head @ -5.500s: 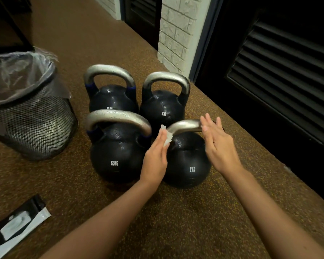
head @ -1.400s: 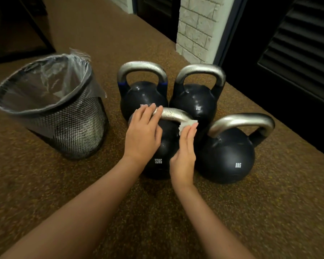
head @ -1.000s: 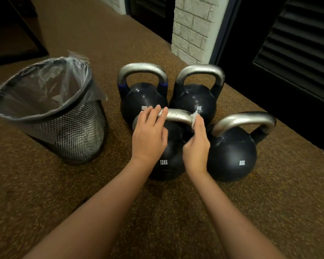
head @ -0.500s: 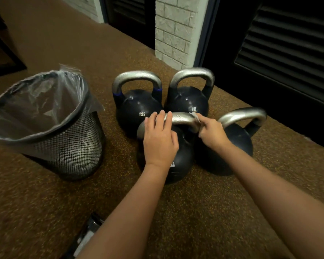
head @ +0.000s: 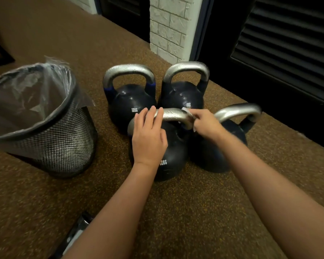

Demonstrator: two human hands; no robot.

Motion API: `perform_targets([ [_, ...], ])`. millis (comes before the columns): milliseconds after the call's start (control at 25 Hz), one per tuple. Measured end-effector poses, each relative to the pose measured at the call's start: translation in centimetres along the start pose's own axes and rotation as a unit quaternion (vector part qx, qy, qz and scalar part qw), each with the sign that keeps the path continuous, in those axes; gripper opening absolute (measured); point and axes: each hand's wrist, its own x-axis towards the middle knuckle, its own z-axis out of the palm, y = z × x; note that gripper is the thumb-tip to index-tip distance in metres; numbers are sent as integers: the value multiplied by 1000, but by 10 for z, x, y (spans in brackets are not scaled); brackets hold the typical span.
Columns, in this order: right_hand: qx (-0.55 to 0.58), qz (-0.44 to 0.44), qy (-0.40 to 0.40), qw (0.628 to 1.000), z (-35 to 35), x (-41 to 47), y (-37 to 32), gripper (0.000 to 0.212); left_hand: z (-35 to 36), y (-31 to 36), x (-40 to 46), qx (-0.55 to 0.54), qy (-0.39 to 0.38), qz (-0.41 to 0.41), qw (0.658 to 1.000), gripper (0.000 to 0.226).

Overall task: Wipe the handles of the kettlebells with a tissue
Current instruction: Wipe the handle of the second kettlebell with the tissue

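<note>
Fingers (head: 192, 111) round tissue (head: 187, 116) on kettlebell handle (head: 173, 115); plastic-lined mesh bin (head: 64, 139) beside.

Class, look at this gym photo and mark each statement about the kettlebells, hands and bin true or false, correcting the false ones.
1. Four kettlebells stand on the floor. True.
2. The right hand holds the tissue against the handle of the near-left kettlebell. True.
3. The left hand holds the tissue. False: it rests on that handle, with no tissue.
4. The mesh bin stands right of the kettlebells. False: it stands left.
5. The bin has a clear plastic liner. True.
</note>
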Motion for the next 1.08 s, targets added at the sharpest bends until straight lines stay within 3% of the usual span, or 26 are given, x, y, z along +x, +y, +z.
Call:
perform_targets([
  [80,-56,-12,-128,990,-25,8,-18,51,2,1,-1,0,12,-3,1000,50],
  [160,-90,-38,-154,983,-34,10,-30,52,4,2,-2,6,18,-5,1000,49],
  [280,-96,-101,-25,990,-15,-4,-18,50,3,4,-1,10,13,-8,1000,48],
  [360,7,-140,82,987,8,-24,-3,50,2,5,-1,5,4,-14,1000,48],
  [440,83,-129,133,979,23,-31,7,53,0,5,-1,2,-4,-18,1000,49],
  [560,103,-88,149,980,32,-24,7,56,0,5,-2,4,-10,-20,1000,50],
  [720,17,-180,142,973,45,-39,20,71,-1,7,-2,-1,-10,-26,1000,51],
  [920,-15,-163,144,976,59,-47,33,84,-1,6,-2,-7,-15,-23,1000,51],
  [1080,-55,-214,143,965,67,-44,29,86,0,6,-2,-8,-15,-26,1000,52],
])
